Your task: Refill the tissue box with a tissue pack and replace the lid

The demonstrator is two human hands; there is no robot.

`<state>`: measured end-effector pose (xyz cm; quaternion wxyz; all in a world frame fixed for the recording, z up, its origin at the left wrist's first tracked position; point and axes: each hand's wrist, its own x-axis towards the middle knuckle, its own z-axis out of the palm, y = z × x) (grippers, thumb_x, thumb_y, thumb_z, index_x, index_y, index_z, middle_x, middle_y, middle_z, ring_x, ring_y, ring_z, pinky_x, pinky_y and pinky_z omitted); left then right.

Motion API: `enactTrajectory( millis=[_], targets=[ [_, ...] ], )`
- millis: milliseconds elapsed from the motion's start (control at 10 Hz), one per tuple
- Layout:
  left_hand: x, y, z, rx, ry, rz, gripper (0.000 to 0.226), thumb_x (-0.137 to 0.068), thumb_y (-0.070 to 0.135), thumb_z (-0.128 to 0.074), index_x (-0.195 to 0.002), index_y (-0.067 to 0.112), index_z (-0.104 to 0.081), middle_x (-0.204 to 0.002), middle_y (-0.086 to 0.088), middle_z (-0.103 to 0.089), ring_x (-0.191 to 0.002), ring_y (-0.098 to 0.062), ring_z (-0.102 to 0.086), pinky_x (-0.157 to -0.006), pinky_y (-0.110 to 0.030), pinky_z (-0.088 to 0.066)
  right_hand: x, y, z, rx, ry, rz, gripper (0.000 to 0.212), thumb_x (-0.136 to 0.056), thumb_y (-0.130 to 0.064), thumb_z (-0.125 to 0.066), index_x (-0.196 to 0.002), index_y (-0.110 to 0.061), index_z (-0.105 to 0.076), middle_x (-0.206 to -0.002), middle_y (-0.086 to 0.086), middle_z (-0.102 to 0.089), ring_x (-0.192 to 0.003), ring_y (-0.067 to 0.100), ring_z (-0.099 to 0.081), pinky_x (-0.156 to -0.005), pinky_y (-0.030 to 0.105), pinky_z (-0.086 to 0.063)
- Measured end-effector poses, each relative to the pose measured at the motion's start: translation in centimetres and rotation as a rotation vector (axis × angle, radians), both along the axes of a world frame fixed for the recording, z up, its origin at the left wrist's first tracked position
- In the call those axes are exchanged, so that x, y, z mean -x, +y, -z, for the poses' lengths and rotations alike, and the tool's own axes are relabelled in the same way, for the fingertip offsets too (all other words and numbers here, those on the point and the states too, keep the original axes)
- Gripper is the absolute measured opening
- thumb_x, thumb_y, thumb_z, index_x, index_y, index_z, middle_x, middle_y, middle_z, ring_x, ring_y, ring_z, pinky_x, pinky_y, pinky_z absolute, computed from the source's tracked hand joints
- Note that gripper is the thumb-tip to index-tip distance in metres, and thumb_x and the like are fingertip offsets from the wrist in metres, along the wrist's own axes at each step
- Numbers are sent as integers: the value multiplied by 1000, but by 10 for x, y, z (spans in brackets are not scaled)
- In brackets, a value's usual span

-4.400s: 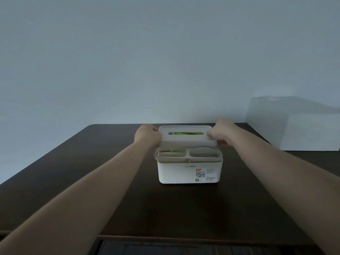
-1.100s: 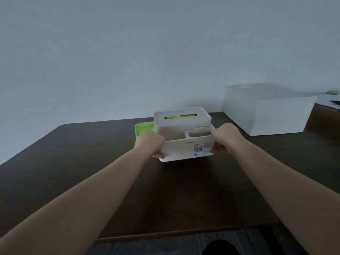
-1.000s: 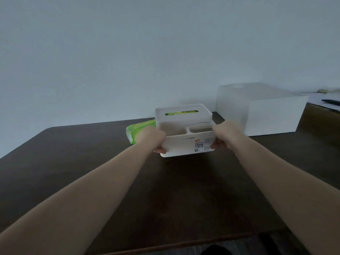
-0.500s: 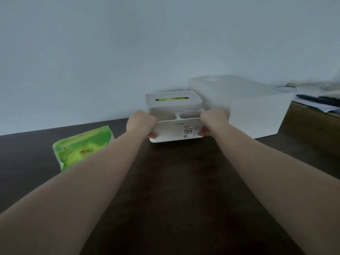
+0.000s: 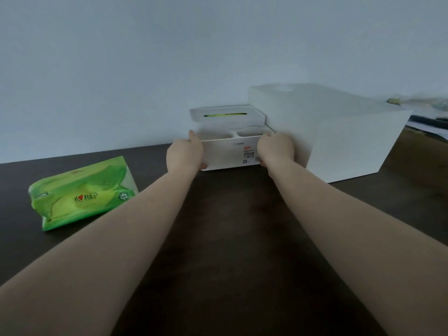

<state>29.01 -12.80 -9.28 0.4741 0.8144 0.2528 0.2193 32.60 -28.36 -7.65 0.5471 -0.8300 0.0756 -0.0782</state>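
Head view shows your left hand (image 5: 185,154) and right hand (image 5: 276,149) clamped on the tissue box (image 5: 230,147) sides, steadying it beside the tissue pack (image 5: 82,195) for refilling.

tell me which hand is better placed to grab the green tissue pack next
Left. The left hand grips the tissue box on the side nearer the green tissue pack; the right hand would have to cross over.

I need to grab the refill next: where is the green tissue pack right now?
In the head view the green tissue pack lies on the dark table, left of the left forearm, well apart from the white tissue box.
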Motion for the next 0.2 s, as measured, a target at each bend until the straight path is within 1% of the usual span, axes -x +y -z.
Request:
enactTrajectory(
  millis=[100, 200],
  targets=[
    [5, 6, 18, 2, 9, 11, 51, -97, 31, -27, -90, -3, -65, -88, -20, -73, -84, -35, -69, -87, -40, -52, 14, -3, -5, -91, 41, -62, 31, -88, -10, -43, -112, -1, -60, -105, 20, -63, -102, 38, -64, -89, 50, -55],
    [17, 7, 30, -118, 15, -19, 35, -93, 24, -40, -84, 1, -65, -84, -13, -71, -75, -26, -66, -68, -37, -52, 37, -20, -11, -174, 3, -151, 27, -86, -6, -46, -107, 4, -61, -89, 12, -62, -81, 25, -62, -82, 41, -59]
  ],
)
